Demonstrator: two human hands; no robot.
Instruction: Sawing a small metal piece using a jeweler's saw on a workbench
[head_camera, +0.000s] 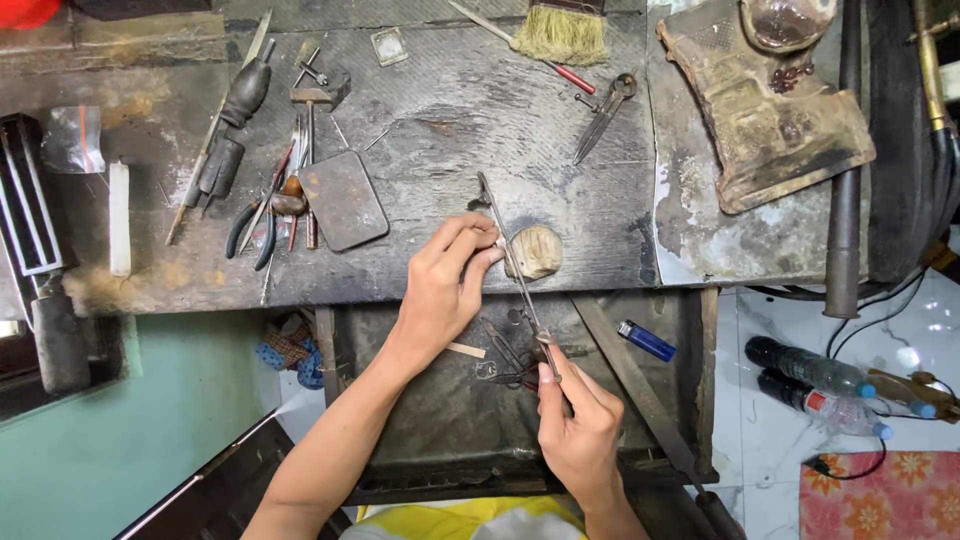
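right hand: closed on the lower handle end of a thin metal saw, thumb and fingers wrapped, blade running up and away toward the bench pin. left hand: fingers curled, tips pinched together against the pin beside the blade; a small piece seems held there but is too small to tell. judged handling: the cut goes best with the pinch braced firmly on the pin, the saw kept straight and light, fingertips clear of the blade. bench: dark, scarred wood. below the hands, an open drawer with small tools and a blue lighter. further out: flat metal plate, pliers, hammer, dividers, brush, white stick. far right: worn block, plastic bottles on the floor.
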